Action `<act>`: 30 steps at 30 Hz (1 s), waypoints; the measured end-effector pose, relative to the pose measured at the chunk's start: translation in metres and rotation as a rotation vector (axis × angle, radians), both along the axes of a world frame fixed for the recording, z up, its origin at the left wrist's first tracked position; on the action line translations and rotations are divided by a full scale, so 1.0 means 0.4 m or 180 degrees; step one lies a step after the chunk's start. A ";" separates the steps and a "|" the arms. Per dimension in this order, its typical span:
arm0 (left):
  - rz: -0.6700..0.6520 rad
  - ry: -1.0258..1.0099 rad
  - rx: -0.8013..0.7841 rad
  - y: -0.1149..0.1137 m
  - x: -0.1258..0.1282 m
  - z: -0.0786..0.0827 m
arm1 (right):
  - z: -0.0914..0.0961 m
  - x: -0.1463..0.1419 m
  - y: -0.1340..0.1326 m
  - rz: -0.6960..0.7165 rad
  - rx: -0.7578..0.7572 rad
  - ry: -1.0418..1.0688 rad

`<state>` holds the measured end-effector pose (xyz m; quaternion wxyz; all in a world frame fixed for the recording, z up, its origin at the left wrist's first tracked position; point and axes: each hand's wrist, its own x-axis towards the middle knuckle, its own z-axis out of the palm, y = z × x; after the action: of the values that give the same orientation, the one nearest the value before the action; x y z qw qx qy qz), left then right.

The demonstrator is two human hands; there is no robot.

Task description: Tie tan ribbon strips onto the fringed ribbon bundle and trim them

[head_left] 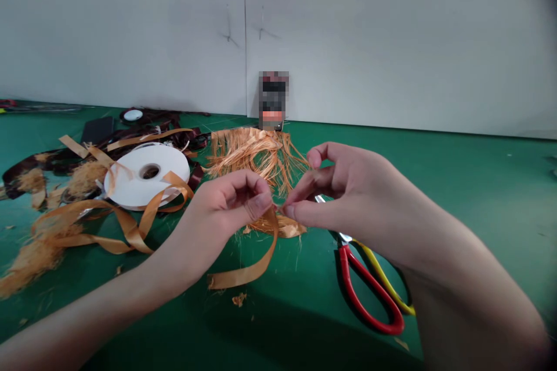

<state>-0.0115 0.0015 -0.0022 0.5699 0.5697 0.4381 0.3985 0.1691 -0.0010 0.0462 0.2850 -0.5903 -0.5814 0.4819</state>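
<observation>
A short strip of orange satin ribbon (261, 266) curls down from between the thumb and forefinger of my left hand (235, 206), which is pinched closed. My right hand (343, 185) meets it at the top of the strip, its thumb and a finger pinched on the ribbon's edge; fine threads there are too small to make out well. Its forefinger is raised and bent. Behind both hands lies a heap of fringed orange ribbon (248, 145). Scissors (348, 255) with one red and one yellow handle lie under my right hand, their blades partly hidden by it.
Left of my hands, a white ribbon spool (130, 191) lies among loose orange ribbon and frayed fluff (35, 261). Dark brown ribbon (174, 127) is tangled behind it. A phone-like device (273, 101) leans against the white wall (391, 40). The tabletop (478, 197) is green.
</observation>
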 end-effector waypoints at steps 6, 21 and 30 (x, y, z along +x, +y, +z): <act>0.0307 0.0022 0.0127 0.009 -0.013 0.001 | 0.001 0.013 0.009 -0.0217 0.0131 0.0071; 0.0445 -0.0059 -0.0217 0.006 0.008 0.001 | 0.002 0.000 0.001 -0.0139 0.0277 0.0042; 0.0286 -0.0105 -0.0278 0.001 0.005 -0.005 | -0.006 -0.011 -0.006 -0.0399 0.0568 -0.0440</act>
<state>-0.0094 0.0018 -0.0040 0.5828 0.5174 0.4708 0.4135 0.1647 -0.0033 0.0437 0.3252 -0.6295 -0.6023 0.3677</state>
